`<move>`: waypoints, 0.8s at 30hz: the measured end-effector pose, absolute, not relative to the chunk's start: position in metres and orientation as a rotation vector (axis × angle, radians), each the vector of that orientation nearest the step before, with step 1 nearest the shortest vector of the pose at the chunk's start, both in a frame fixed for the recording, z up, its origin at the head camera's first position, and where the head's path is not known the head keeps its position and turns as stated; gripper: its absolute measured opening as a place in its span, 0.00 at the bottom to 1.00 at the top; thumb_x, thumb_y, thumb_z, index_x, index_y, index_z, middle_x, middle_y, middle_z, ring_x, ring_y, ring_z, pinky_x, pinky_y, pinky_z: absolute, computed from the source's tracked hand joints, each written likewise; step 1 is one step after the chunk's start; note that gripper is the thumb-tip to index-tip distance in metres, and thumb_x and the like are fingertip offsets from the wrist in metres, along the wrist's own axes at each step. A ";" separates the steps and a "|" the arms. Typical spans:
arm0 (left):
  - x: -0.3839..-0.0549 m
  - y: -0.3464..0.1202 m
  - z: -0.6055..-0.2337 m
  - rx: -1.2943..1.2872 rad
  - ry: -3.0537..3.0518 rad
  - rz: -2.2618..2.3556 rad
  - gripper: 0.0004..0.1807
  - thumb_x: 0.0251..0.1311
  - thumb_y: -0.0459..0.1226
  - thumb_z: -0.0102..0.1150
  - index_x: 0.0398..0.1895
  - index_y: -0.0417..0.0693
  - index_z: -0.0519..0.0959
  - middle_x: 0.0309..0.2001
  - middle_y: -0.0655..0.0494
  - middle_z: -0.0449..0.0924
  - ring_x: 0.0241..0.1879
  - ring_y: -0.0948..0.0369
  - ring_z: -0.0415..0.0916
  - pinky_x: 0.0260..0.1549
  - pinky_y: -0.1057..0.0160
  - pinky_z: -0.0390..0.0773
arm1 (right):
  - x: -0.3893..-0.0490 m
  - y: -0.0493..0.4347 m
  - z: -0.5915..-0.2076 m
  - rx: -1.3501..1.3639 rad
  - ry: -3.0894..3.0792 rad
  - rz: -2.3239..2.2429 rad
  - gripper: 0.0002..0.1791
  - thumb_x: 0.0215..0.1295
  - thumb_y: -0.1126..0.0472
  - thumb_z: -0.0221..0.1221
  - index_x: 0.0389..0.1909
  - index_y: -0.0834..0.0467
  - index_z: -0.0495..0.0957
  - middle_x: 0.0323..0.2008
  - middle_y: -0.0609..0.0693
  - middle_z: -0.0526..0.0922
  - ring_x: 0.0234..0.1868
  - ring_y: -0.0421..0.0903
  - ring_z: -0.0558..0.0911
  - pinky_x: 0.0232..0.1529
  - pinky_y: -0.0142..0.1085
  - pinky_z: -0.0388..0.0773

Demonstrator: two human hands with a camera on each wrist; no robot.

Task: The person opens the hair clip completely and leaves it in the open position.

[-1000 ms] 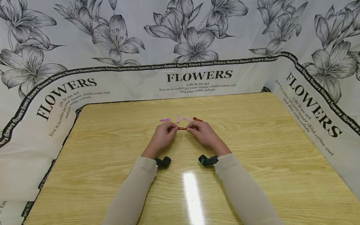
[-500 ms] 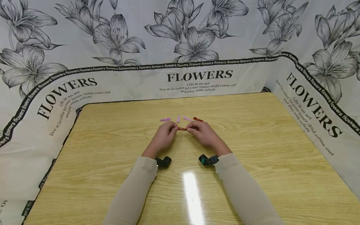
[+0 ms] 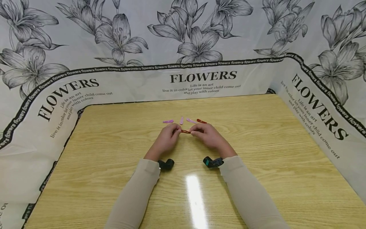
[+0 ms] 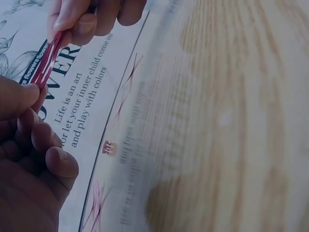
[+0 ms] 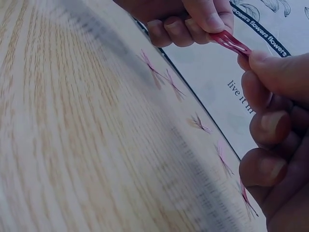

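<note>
A red snap hair clip (image 3: 185,131) spans the gap between my two hands, above the table. My left hand (image 3: 168,137) pinches one end between thumb and fingertip, and my right hand (image 3: 208,136) pinches the other end. Seen from the left wrist, the clip (image 4: 47,63) is slim and glossy, with light gaps along its length. The same slots show on the clip (image 5: 232,44) in the right wrist view. Fingers cover both of its tips. In both wrist views the other fingers of each hand curl loosely below the thumb.
Just beyond my hands lie a purple clip (image 3: 168,121), a pink clip (image 3: 181,120), a pale pink clip (image 3: 191,121) and a red clip (image 3: 201,121). The wood-grain table (image 3: 114,136) meets a white flower-printed cloth (image 3: 137,86) at its back and sides.
Both hands keep nearly the same place and grip on the red clip. Its strands look slightly more spread in the head view than one second ago.
</note>
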State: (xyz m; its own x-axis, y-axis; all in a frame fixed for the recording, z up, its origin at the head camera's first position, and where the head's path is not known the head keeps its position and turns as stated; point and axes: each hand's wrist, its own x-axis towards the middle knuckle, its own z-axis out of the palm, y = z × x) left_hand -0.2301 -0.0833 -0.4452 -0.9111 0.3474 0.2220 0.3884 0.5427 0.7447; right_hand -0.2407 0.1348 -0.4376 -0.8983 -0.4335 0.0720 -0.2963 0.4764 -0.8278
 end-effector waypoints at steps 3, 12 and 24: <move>-0.230 -0.084 -0.445 -0.651 -2.731 -1.356 0.08 0.72 0.36 0.47 0.40 0.43 0.75 0.31 0.53 0.72 0.29 0.61 0.66 0.33 0.65 0.68 | -0.241 0.135 -0.438 -0.646 2.548 -1.414 0.08 0.69 0.59 0.57 0.41 0.56 0.83 0.40 0.52 0.83 0.36 0.46 0.74 0.40 0.38 0.73; -0.230 -0.086 -0.444 -0.642 -2.766 -1.413 0.09 0.73 0.39 0.46 0.42 0.46 0.76 0.31 0.54 0.73 0.28 0.61 0.67 0.32 0.65 0.69 | -0.241 0.137 -0.437 -0.611 2.530 -1.453 0.08 0.69 0.59 0.57 0.41 0.57 0.83 0.38 0.53 0.82 0.33 0.47 0.74 0.37 0.38 0.73; -0.230 -0.088 -0.445 -0.631 -2.807 -1.386 0.10 0.73 0.41 0.47 0.42 0.48 0.77 0.31 0.55 0.73 0.29 0.61 0.67 0.32 0.64 0.69 | -0.241 0.137 -0.439 -0.566 2.583 -1.420 0.07 0.69 0.57 0.58 0.39 0.54 0.83 0.39 0.50 0.83 0.35 0.46 0.75 0.38 0.37 0.74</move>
State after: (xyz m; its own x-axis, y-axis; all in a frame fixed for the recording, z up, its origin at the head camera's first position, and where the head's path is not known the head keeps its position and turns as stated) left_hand -0.2297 -0.0878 -0.4449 -0.9205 0.3699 0.1258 0.3247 0.5454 0.7727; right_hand -0.2411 0.1370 -0.4394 -0.9194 -0.3891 0.0574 -0.2569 0.4835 -0.8368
